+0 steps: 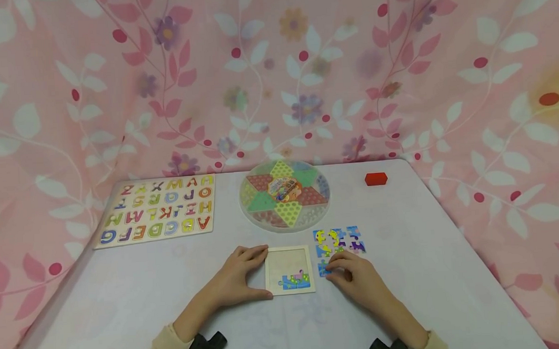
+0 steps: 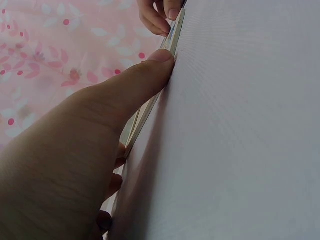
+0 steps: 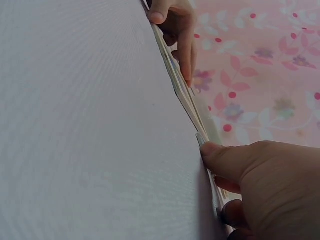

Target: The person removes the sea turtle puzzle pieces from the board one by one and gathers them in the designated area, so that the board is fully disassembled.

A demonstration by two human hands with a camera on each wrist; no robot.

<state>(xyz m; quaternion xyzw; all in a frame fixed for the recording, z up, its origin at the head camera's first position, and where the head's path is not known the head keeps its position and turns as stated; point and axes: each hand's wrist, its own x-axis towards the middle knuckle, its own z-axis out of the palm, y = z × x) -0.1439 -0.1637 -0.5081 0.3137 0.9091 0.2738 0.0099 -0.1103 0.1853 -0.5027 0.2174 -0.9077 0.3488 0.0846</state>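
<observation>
A square wooden puzzle tray [image 1: 288, 248] lies on the table, with a few joined jigsaw pieces [image 1: 296, 282] in its lower right corner. My left hand [image 1: 237, 279] holds the tray by its left side, thumb at the near corner and fingertips at the far one. In the left wrist view the thumb [image 2: 145, 75] presses on the tray's edge. To the right of the tray, my right hand [image 1: 356, 276] pinches a blue jigsaw piece [image 1: 323, 270] between thumb and fingers, at the near end of a group of loose pieces [image 1: 332, 237]. The fingers partly cover that piece.
A wooden alphabet board [image 1: 160, 209] lies at the back left. Behind the tray is a round, colourful star-patterned game board [image 1: 285, 195]. At the back right a red block [image 1: 376, 179] sits on the white-covered table [image 1: 406, 231]. A pink floral curtain [image 1: 274, 80] hangs around the table.
</observation>
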